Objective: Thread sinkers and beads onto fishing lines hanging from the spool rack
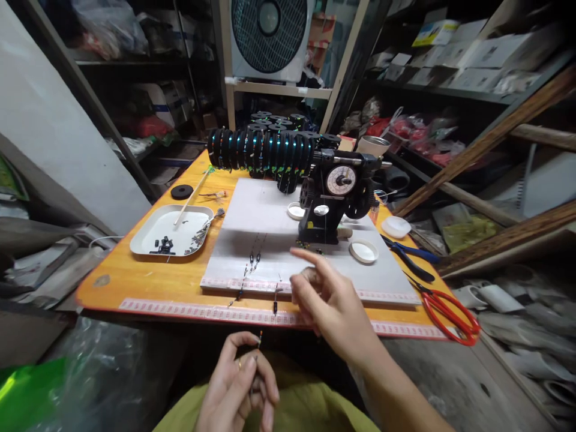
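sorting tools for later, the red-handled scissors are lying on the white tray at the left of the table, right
Not quite. In the head view the red-handled scissors lie on the bare orange table at its right edge, beside the blue-handled pliers. The white tray at the left holds small dark parts and a thin stick, no scissors.

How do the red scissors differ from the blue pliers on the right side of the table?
The red scissors have large loop handles; the blue pliers have straight, thin handles. The red scissors lie at the table's near corner; the blue pliers lie farther back, beside a white lid. Both lie flat, untouched by the hands.
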The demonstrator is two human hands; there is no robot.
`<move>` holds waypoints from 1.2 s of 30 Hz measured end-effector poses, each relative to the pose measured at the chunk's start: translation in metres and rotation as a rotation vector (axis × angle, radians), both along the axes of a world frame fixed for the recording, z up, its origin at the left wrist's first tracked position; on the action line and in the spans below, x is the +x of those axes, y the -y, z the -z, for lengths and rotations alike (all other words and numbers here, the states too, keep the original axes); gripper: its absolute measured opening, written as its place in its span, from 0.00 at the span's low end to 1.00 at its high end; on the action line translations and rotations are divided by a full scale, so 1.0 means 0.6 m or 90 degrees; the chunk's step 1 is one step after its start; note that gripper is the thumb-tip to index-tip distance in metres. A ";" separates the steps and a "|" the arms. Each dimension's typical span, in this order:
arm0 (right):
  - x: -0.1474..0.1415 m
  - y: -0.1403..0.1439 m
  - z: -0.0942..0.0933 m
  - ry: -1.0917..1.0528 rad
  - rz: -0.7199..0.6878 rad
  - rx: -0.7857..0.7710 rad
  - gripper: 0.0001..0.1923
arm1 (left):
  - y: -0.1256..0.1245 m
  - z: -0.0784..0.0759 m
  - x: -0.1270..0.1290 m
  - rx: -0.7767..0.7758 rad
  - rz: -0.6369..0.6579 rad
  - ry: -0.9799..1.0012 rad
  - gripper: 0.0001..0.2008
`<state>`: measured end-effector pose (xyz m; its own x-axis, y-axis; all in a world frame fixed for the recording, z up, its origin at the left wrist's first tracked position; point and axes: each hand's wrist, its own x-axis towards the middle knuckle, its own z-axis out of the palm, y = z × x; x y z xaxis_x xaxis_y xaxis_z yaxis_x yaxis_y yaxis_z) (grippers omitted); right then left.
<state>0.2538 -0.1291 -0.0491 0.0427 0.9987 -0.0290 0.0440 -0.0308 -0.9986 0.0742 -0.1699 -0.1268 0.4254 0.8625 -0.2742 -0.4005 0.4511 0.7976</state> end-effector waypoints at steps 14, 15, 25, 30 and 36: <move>0.010 -0.006 -0.027 -0.165 -0.187 -0.066 0.19 | -0.048 -0.088 -0.008 0.409 -0.178 -0.342 0.15; 0.009 -0.003 -0.031 -0.188 -0.198 -0.073 0.19 | -0.053 -0.095 0.003 0.408 -0.119 -0.317 0.16; -0.002 0.010 -0.016 -0.366 -0.150 -0.140 0.23 | -0.005 -0.055 0.042 0.051 0.206 0.084 0.22; 0.003 0.007 -0.011 -0.387 -0.157 -0.156 0.22 | 0.016 -0.027 0.029 -0.148 0.245 0.231 0.21; 0.005 0.006 -0.009 -0.390 -0.157 -0.157 0.21 | 0.016 -0.037 0.014 -0.231 0.270 0.290 0.18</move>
<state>0.2565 -0.1330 -0.0436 -0.2802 0.9383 -0.2027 -0.4893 -0.3213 -0.8108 0.0824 -0.1797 -0.1049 0.8441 0.4856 -0.2273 -0.3893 0.8466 0.3629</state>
